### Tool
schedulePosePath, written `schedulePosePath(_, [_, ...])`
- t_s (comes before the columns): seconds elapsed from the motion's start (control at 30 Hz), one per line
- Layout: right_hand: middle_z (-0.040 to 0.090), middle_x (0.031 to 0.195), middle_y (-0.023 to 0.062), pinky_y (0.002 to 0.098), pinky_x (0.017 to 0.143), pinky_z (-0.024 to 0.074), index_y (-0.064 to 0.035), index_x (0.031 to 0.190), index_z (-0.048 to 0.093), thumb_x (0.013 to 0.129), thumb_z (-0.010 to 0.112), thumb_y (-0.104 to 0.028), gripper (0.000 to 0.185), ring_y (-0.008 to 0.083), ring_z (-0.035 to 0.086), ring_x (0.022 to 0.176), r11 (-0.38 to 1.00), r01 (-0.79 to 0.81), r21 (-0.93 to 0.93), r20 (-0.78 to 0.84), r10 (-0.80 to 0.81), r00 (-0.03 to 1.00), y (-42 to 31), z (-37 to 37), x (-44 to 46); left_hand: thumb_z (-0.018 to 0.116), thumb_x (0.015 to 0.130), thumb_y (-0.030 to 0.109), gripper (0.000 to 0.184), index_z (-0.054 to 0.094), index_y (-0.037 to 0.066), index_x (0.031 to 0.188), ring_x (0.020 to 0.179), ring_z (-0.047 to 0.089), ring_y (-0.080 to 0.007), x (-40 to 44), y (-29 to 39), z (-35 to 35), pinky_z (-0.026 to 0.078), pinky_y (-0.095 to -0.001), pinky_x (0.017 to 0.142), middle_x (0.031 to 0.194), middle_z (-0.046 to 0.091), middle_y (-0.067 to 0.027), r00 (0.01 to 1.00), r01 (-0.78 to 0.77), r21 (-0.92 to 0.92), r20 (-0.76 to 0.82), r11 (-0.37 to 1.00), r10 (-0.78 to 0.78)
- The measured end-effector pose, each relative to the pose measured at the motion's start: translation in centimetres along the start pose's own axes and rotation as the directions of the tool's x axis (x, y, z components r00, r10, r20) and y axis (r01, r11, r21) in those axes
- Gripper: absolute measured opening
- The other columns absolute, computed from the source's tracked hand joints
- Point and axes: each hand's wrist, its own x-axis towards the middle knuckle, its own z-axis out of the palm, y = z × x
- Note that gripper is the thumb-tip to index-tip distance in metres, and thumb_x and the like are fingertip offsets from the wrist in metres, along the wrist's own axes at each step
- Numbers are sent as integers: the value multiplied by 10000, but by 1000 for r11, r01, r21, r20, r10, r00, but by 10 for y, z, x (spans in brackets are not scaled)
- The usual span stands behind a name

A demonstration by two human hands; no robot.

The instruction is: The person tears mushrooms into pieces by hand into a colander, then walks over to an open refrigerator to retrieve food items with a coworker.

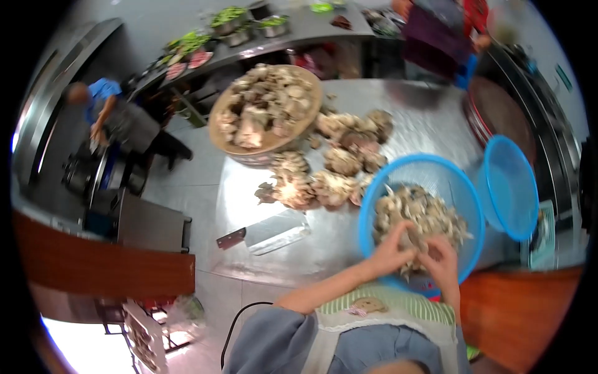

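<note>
Both hands are over a large blue basin [476, 218] that holds many torn mushroom pieces [436, 212]. My left hand [395, 248] and my right hand [441, 258] meet at the fingertips, pinched on a small mushroom piece [411, 238]. Left of the basin, whole mushroom clusters [333, 187] lie on the steel table [299, 260]. Beyond them stands a tan round basket [215, 124] heaped with mushrooms [274, 100]. A cleaver [274, 233] lies flat near the table's left edge, its dark handle pointing left.
An empty blue basin [511, 187] leans at the right, near stacked dark red round lids [498, 115]. Bowls of green vegetables [229, 22] stand on the back counter [299, 40]. One person [118, 112] works at the left; another [436, 34] stands beyond the table.
</note>
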Motion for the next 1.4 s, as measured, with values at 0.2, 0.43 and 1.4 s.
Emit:
schedulePosePath(0.2, [581,972,32,220,711,445,31,1003,666,876,709,-68,166,94,551,818,972,-119,203,-27,128,991,11,11,-21,626,823,126,478,444,36,1256,1110,492,-191,-30,11,-1,393,-318,997,1158,495,-101,998,49,76,-50,996,-45])
schedulePosePath(0.43, [625,849,-14,206,620,446,-28,1012,611,1005,575,-171,148,60,550,696,902,-165,398,-197,259,945,36,6,-16,584,842,103,402,446,53,1216,1112,464,-173,-24,1,-5,359,-305,1019,1133,489,-71,991,22,-200,-127,979,-48])
schedulePosePath(1.4, [490,1320,121,355,957,475,-38,1341,508,678,779,9,718,252,552,1162,907,223,-357,-25,-248,968,-8,22,-25,742,903,310,573,372,141,1307,1072,527,-134,-28,27,2,481,-271,885,1204,480,-41,923,333,-630,68,702,-378])
